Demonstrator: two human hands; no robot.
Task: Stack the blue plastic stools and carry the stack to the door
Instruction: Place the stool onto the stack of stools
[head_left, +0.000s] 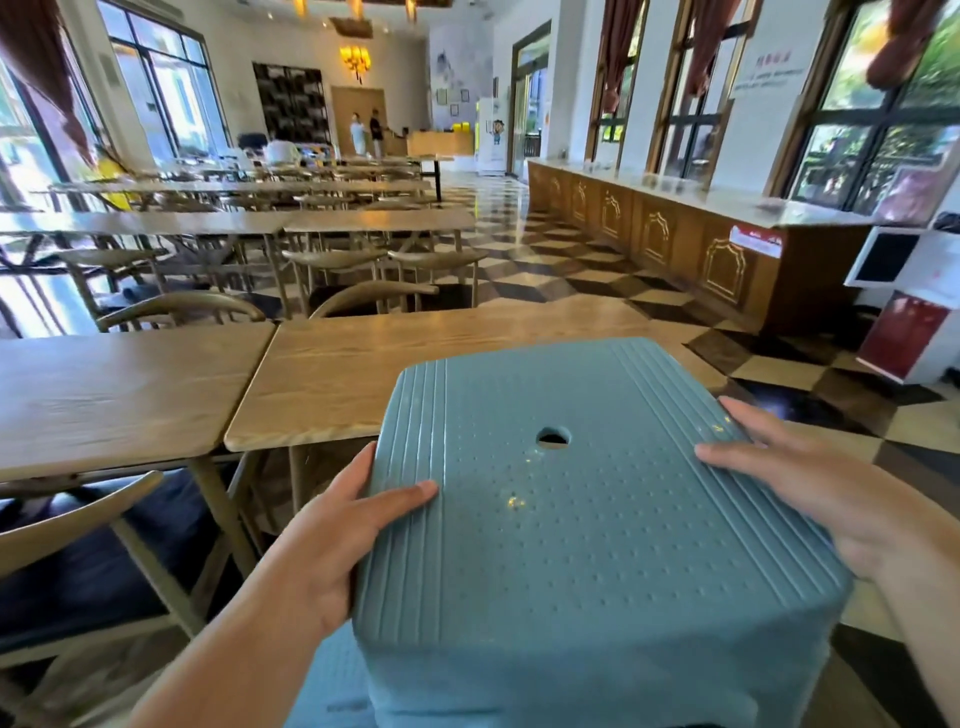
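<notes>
A dining hall with a checkered tile floor (524, 260), wooden tables (363, 364) and a long wooden counter (675, 234) stretches ahead. The blue plastic stool (571, 519) sits upright in the near foreground, seat up, nearly square, dotted and ribbed with a centre hole, more blue plastic showing beneath it. The left hand (332, 535) and right hand (810, 488) clasp its opposite edges, thumbs on top.

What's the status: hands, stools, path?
Left hand and right hand both gripping stool by its sides. Held over table edge. Tiled aisle ahead open.

Bright window (156, 98) daylight, floor (498, 208) glare, bowed wide-angle edges.
</notes>
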